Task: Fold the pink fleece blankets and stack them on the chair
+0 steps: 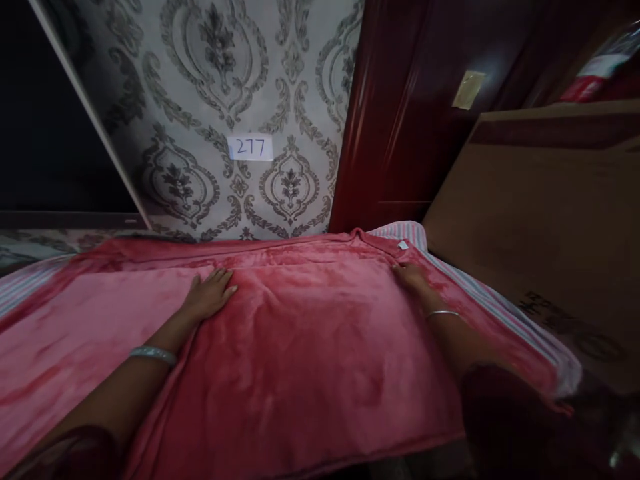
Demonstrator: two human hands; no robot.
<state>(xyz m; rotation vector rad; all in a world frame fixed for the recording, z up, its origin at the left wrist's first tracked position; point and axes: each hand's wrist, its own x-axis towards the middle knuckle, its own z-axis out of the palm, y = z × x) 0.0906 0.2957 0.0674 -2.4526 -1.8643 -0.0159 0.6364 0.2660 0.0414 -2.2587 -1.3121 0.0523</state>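
Note:
A pink plush blanket (300, 347) lies spread in folded layers across the surface before me. My left hand (213, 293) rests flat on it near the far fold, fingers spread, with a pale bangle on that wrist. At the far right corner of the upper layer, my right hand (411, 277) has its fingers bent in and closed on the blanket's edge; the fingertips are partly hidden. A small white tag (403, 245) sits on the blanket just beyond my right hand. Striped cloth (500, 300) shows from under the blanket at the right.
A large cardboard box (540, 220) stands close on the right. Behind the blanket rise a patterned wall (285, 80) with a paper label (251, 147) reading 277 and a dark red door frame (370, 133). A dark screen (60, 120) is at the left.

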